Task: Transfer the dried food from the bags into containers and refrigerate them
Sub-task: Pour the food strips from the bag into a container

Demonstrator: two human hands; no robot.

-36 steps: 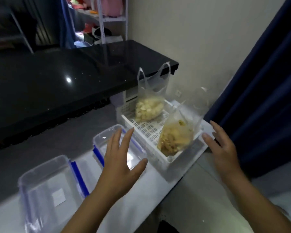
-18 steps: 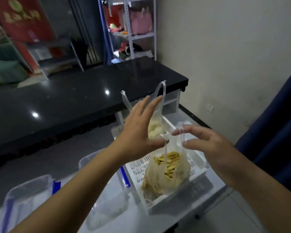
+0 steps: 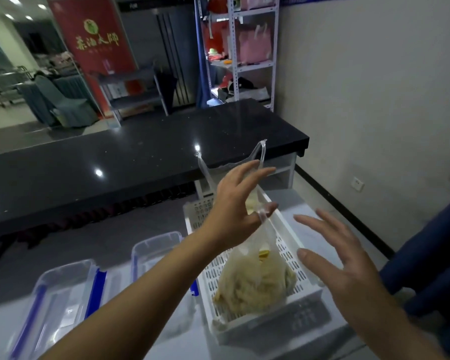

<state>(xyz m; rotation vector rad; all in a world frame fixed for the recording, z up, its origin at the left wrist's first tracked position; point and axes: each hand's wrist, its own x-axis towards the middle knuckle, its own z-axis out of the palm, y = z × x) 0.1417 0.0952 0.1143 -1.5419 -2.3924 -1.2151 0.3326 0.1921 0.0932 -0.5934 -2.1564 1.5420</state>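
Observation:
A clear bag of yellowish dried food (image 3: 255, 281) sits at the near end of a white perforated basket (image 3: 286, 245). One of its handle loops hangs over the thumb of my left hand (image 3: 234, 206), whose fingers are spread straight above the basket. Behind that hand stands a second clear bag (image 3: 262, 154); only its handles and a little pale food show. My right hand (image 3: 343, 258) hovers to the right of the near bag with spread fingers, touching nothing. Two clear lidded containers with blue clasps (image 3: 63, 294) (image 3: 153, 250) lie to the left on the white surface.
A long black counter (image 3: 140, 157) runs behind the work surface. A dark blue curtain (image 3: 439, 255) hangs close on the right. A metal shelf rack (image 3: 242, 55) with bags stands against the far wall.
My left hand has moved from over the containers up to the near bag, whose handle now hangs on the thumb. My right hand has drawn back to the right. The view has tilted up.

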